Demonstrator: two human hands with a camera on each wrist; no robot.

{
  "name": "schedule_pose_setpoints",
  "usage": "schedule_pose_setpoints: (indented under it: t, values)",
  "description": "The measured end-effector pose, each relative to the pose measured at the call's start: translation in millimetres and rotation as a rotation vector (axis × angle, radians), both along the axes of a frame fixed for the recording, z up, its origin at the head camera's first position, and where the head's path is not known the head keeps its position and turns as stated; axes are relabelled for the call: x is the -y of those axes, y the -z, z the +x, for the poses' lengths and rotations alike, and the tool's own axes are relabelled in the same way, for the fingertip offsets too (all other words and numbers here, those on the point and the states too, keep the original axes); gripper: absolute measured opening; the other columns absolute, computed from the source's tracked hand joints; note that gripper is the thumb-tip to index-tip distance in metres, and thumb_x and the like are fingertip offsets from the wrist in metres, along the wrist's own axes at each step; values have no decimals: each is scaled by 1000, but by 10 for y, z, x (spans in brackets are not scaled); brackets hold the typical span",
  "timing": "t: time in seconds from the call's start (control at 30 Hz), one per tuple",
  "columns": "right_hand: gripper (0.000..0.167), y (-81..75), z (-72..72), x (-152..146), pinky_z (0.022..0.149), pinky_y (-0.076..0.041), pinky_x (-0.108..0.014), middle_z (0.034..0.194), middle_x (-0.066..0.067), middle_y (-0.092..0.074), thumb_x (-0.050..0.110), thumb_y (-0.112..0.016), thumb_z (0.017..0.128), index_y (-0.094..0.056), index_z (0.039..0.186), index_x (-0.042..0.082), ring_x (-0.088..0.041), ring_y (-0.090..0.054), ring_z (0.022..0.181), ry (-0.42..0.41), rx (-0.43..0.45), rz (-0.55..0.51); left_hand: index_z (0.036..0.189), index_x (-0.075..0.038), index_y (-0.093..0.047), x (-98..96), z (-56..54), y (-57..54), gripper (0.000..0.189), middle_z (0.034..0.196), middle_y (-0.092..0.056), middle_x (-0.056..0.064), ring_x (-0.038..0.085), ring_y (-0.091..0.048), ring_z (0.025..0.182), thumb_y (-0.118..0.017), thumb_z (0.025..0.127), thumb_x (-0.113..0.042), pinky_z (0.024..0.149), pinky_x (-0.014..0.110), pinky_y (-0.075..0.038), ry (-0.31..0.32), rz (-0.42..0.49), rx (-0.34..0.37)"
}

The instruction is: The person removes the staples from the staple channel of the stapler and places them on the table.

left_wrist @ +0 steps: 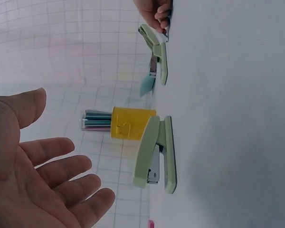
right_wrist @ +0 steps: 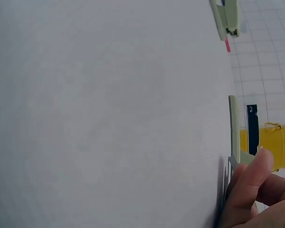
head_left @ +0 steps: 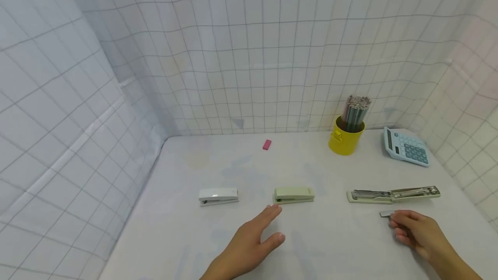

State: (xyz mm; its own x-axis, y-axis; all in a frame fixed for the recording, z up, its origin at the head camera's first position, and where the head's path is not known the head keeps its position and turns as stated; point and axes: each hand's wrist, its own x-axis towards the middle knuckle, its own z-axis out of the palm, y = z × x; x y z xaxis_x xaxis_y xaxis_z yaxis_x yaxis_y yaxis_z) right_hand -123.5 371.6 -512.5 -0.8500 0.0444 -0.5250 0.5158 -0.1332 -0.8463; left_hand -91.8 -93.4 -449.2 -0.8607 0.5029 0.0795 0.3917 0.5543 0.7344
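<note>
My right hand (head_left: 419,231) pinches a small grey strip of staples (head_left: 386,213) between thumb and fingers, just above the table. Directly behind it lies a pale green stapler (head_left: 369,201), its top arm folded back to the right and its metal channel exposed. My left hand (head_left: 250,243) hovers with fingers extended and holds nothing, as its palm (left_wrist: 19,190) also shows in the left wrist view. Just beyond its fingertips stands a second pale green stapler (head_left: 294,195), closed. Left of that sits a closed white stapler (head_left: 218,196).
At the back right stands a yellow pail (head_left: 344,143) full of pencils (head_left: 355,111), with a light blue calculator (head_left: 406,147) beside it. A small pink eraser-like block (head_left: 266,144) lies near the back. Gridded white cloth (head_left: 249,55) encloses the white table (head_left: 311,245).
</note>
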Motion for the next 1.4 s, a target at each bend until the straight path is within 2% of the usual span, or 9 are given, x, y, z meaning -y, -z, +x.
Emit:
schedule_pose_setpoints:
  t: [0.17,0.3,0.5,0.63,0.77,0.97,1.2,1.3,1.4]
  values:
    - [11,-12,-10,-5,65,-61,-29,83,2,-74,13,-66,100,-71,93,21,-9,-69,67,-28,0,107,154,-18,-46,160,53,5,62,158,-44,1,25,-40,147,-52,103,-53,113,53,-39,-44,-4,24]
    - [6,-31,-2,-13,65,-61,-31,82,1,-74,15,-67,99,-70,97,19,-11,-70,68,-14,4,133,153,-20,-47,243,-22,31,62,155,-49,4,29,-48,142,-53,102,-54,109,53,-44,-76,17,67]
    - [9,-99,42,5,62,-60,-30,81,3,-74,20,-67,100,-71,93,25,-10,-68,66,4,-3,166,149,-10,-51,270,-338,180,57,146,-58,14,35,-60,128,-65,100,-37,97,49,-54,-144,162,211]
    - [9,-241,40,144,57,-54,-27,85,6,-74,26,-67,100,-74,95,30,-9,-62,63,-21,-47,144,146,-9,-53,191,-596,341,58,137,-63,15,28,-65,118,-72,96,-31,90,43,-57,-237,269,334]
    - [9,-443,-74,477,55,-51,-24,87,5,-73,25,-67,101,-74,105,25,-9,-59,63,-78,-129,58,143,-7,-56,56,-808,460,59,131,-65,14,22,-66,105,-77,91,-26,81,36,-57,-299,357,432]
    - [21,-605,-379,1154,59,-52,-23,94,-1,-72,27,-68,100,-67,116,14,-11,-59,67,-215,-258,69,138,-9,-61,-89,-1016,568,57,123,-64,11,15,-61,81,-81,85,-15,70,29,-54,-348,374,418]
    - [40,-493,-598,1805,62,-54,-27,100,-15,-65,18,-70,97,-59,126,-8,-17,-60,76,-316,-432,180,130,-11,-67,-195,-1117,650,52,119,-64,7,14,-52,63,-85,81,-9,57,28,-51,-335,389,403]
    - [35,-417,-676,1947,67,-53,-26,104,-13,-66,15,-72,95,-64,121,-7,-19,-59,85,-330,-538,285,125,-14,-70,-220,-1126,657,47,118,-65,5,18,-59,81,-86,80,-11,75,37,-55,-350,315,356]
    - [31,-341,-752,2018,79,-54,-29,111,-13,-69,15,-73,94,-68,119,-2,-21,-59,96,-348,-618,405,120,-14,-72,-230,-1120,651,45,117,-66,5,23,-60,105,-88,78,-13,96,46,-49,-372,216,294]
